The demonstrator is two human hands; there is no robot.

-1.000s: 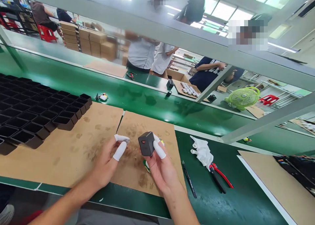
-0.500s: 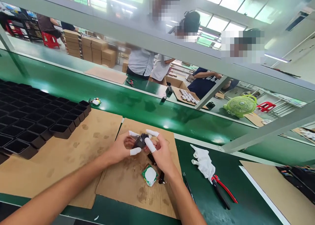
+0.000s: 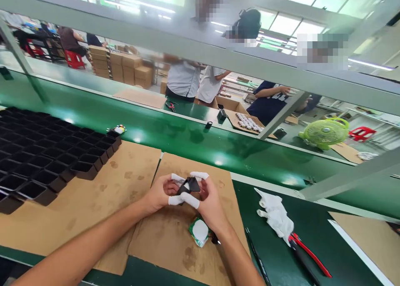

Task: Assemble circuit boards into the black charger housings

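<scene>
I have left hand and right hand pinching the black piece, which uneven pressure could drop toward the nearer circuit board.

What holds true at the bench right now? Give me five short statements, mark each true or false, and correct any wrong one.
1. The left hand and the right hand hold a small angular black plastic piece between them. True.
2. The left hand holds a square green circuit board with a round white top. False: the circuit board lies on the flat brown cardboard sheet.
3. Both hands wear short white fingertip covers. True.
4. The long-handled red-and-black tool lies left of the hands. False: the tool lies right of them.
5. A round lime-green fan stands in the background, toward the right. True.
</scene>
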